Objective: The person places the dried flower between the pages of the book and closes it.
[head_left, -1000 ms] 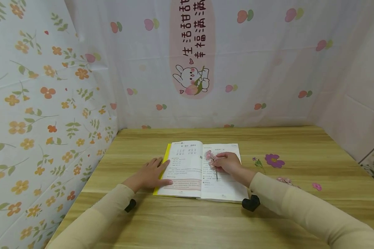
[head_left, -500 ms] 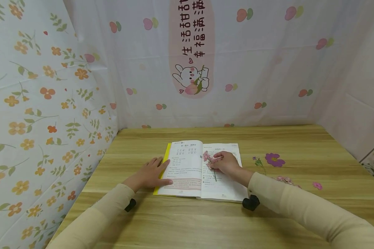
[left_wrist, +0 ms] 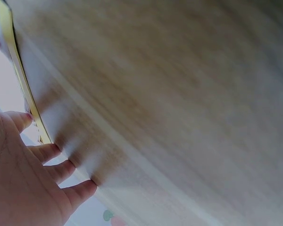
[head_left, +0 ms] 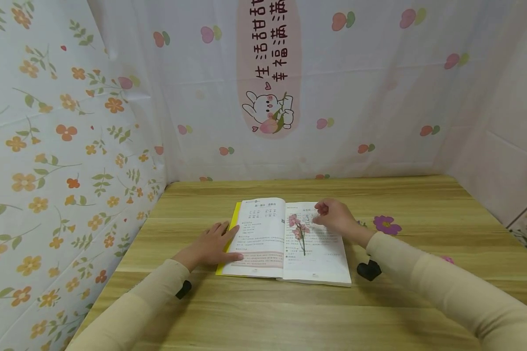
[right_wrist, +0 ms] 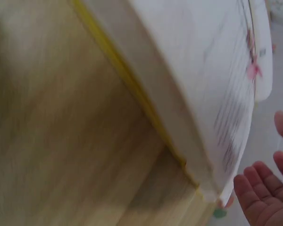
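An open book (head_left: 307,273) with a yellow cover lies on the wooden table. On its right page, near the middle fold, rests a pink flower sprig (head_left: 299,230) with a dark thin stem. My left hand (head_left: 208,246) rests at the book's left edge, thumb on the page and the other fingers spread over the edge and table. Above the upper part of the right page is my right hand (head_left: 337,215), apart from the sprig, its fingers loosely bent around nothing. The right wrist view shows the same hand (right_wrist: 269,190) beyond the book's corner, holding nothing.
Right of the book lie a purple flower (head_left: 387,225) and a small pink bloom (head_left: 447,259). The right forearm (head_left: 426,278) covers part of the table there. Patterned cloth (head_left: 193,97) hangs behind the table and along its sides.
My right hand has let go of the pink flower sprig, leaving it on the right page, and has moved up and to the right. The left hand has stayed in place.
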The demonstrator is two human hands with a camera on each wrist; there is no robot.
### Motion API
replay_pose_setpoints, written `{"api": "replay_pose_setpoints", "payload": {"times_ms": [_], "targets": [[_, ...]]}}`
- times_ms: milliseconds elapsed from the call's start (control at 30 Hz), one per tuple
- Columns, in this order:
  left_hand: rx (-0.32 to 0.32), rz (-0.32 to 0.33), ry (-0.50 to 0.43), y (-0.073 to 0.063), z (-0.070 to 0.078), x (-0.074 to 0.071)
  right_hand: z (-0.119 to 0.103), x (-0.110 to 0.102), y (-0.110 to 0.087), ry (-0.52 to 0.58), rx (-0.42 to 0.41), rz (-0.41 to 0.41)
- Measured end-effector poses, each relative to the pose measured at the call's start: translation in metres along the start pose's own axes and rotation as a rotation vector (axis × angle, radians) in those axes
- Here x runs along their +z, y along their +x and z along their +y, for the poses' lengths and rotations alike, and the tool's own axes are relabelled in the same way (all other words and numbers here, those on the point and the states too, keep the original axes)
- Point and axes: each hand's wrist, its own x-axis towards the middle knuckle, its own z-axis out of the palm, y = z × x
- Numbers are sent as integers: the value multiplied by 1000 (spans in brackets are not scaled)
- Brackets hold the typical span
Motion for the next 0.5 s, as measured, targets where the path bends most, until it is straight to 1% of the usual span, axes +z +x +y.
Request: {"api": "replay_pose_setpoints", "payload": {"times_ms": [100,200,333,400,500], "targets": [[-1,-1,1,0,0,0,14,-9,9,-103,-57,-6],[-1,-8,-3,0,-1,1,28,-15,18,-196,-90,-23],[0,-11,-10,-1,-1,1,40,-20,25,-285,-143,-53],[0,-9,-11,-1,-1,1,44,-22,27,-337,-186,-65],[-2,-5,-5,-1,-1,1,50,-23,29,-385,-230,-80]]}}
